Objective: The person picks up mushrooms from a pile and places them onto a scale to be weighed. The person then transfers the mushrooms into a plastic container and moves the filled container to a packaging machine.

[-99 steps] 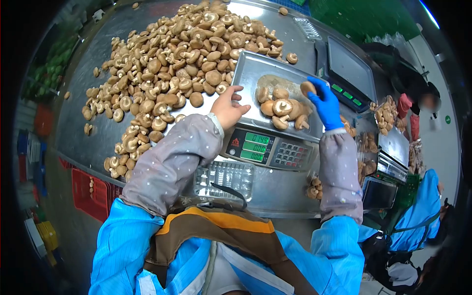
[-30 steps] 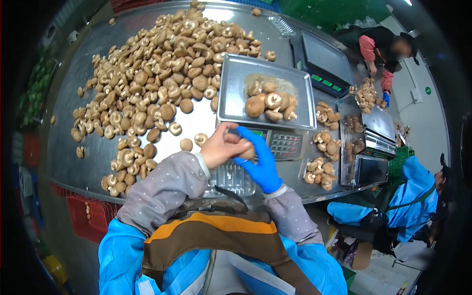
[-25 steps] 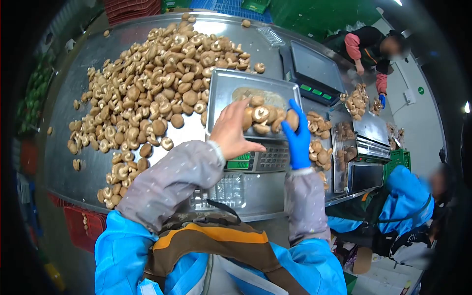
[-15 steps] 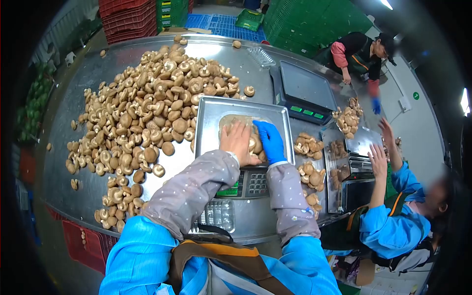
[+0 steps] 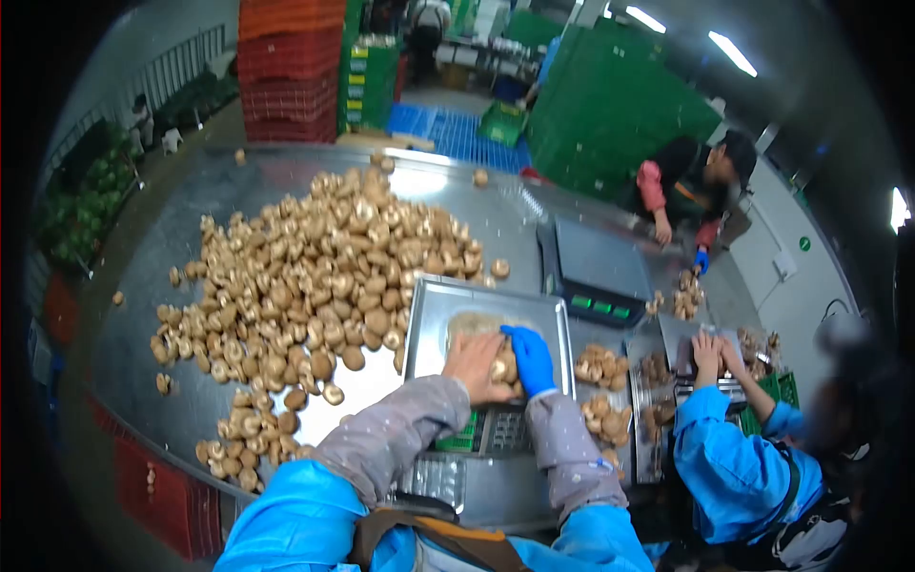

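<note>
My left hand point(image 5: 477, 367), bare, and my right hand point(image 5: 530, 360), in a blue glove, curl round opposite sides of a pack of shiitake mushrooms point(image 5: 505, 366). The pack lies on the steel pan point(image 5: 431, 329) of a weighing scale, and its edges are mostly hidden by my hands. Below the pan show the scale's green display point(image 5: 459, 434) and its keypad. A large heap of loose shiitake mushrooms point(image 5: 329, 257) spreads over the steel table to the left. Near my forearms rests a clear plastic tray point(image 5: 438, 480).
A second scale point(image 5: 600, 267) stands behind to the right. Several mushroom packs point(image 5: 604, 419) line the right side, near a co-worker in blue sleeves point(image 5: 710, 429). Another person point(image 5: 691, 186) leans over the far right end. Red crates point(image 5: 291, 76) are stacked beyond the table.
The view has tilted upward, showing more of the room. My left hand has gone from lying flat over the mushrooms to gripping the pack's side. The co-worker's hands have come down.
</note>
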Motion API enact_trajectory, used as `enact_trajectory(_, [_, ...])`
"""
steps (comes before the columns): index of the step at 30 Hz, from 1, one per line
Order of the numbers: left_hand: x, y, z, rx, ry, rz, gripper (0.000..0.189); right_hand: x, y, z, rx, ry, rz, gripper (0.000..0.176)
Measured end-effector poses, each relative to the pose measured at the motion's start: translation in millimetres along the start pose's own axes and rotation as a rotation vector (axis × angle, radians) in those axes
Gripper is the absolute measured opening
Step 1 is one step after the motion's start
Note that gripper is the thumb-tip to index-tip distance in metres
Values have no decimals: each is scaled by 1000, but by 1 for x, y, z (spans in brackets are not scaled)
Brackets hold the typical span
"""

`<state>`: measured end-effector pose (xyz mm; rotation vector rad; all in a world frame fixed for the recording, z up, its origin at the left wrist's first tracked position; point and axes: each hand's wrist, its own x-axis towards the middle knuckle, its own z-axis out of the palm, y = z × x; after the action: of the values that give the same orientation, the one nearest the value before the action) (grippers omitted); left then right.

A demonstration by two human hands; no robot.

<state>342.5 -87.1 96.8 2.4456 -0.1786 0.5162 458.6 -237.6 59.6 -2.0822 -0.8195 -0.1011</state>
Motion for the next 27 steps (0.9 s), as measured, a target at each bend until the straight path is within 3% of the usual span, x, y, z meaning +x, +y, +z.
enact_trajectory(3, [-1, -2, -6, 24, -27, -8, 107, -2, -32, -11, 138, 38, 162, 38])
enact_trajectory(6, [0, 0, -16, -23, 12, 1, 110, -5, -24, -17, 42, 34, 193, 41])
enact_trajectory(9, [-5, 3, -26, 19, 37, -75, 108, -16, -18, -12, 28, 86, 138, 34])
enact_trajectory(10, [-4, -5, -20, -58, -86, -135, 105, -21, -21, -7, 34, 113, 156, 33])
enact_trajectory(14, [-13, -7, -5, 60, 76, -1, 100, -16, -29, -4, 49, 149, 182, 30])
enact_trajectory(16, [-6, -8, -10, -24, -5, -35, 101, -17, -26, -5, 71, 122, 189, 31])
enact_trajectory(18, [-7, -12, -13, -99, -8, -36, 105, -16, -17, -9, -13, 93, 105, 43])
enact_trajectory(21, [-9, -15, -18, -99, 152, -17, 107, -18, -6, -26, 51, 100, 294, 57])
enact_trajectory(22, [-13, -24, -17, -239, 184, -90, 106, -18, -2, -40, -32, 20, 406, 59])
enact_trajectory(23, [-13, -12, -46, -354, 52, -302, 110, -20, 0, -49, 62, -8, 553, 58])
enact_trajectory(24, [-18, -19, -60, -363, -34, -403, 108, -26, -11, -58, 352, -61, 701, 56])
enact_trajectory(25, [-21, -63, -27, -228, -127, -618, 109, -30, -17, -64, 456, -95, 795, 54])
enact_trajectory(26, [-12, -58, -41, -466, -329, -847, 113, -36, -14, -62, 460, -109, 770, 54])
enact_trajectory(27, [-12, -68, -30, -564, -347, -838, 114, -39, -10, -59, 462, -124, 738, 53])
